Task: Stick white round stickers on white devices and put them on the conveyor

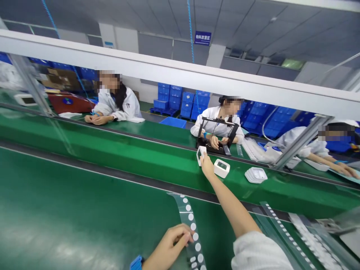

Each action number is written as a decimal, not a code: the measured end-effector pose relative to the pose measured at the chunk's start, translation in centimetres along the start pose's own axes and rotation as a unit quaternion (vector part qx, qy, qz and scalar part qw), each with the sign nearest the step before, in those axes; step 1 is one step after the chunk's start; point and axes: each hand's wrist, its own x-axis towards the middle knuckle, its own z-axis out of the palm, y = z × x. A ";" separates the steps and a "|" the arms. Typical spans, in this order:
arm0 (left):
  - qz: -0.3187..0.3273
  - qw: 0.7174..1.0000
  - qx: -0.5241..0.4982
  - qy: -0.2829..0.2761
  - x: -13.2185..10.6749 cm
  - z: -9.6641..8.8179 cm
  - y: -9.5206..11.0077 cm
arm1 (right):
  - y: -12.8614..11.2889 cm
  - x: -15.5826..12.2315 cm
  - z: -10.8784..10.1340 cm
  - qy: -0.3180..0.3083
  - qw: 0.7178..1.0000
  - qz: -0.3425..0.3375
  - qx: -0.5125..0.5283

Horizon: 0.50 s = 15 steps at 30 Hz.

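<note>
My right hand [207,165] reaches out over the green conveyor belt [140,157] and grips a small white square housing [200,154], tilted up on its edge. A second white housing [221,168] sits flat on the belt just right of that hand. My left hand [168,247] is near me at the bottom, its fingers pinched on a clear strip of round white stickers [189,225] that lies on the green mat [70,210].
A stack of white lids [255,175] lies on the belt to the right. More sticker strips [298,236] lie at the lower right. Three people in white coats work across the belt, one at a black fixture [215,135]. A slanted metal post [300,142] stands at the right.
</note>
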 end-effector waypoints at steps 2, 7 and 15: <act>-0.013 1.000 -0.010 0.002 0.1 -0.2 -0.2 | -0.1 0.4 0.2 -0.001 1.000 0.004 -0.026; -0.045 0.998 -0.040 0.000 0.1 -0.4 -0.4 | 0.5 -4.0 -1.9 -0.003 0.999 -0.044 -0.026; -0.038 0.993 0.008 -0.113 -1.9 2.9 0.9 | 0.5 -25.2 -7.9 -0.306 0.939 -0.117 0.099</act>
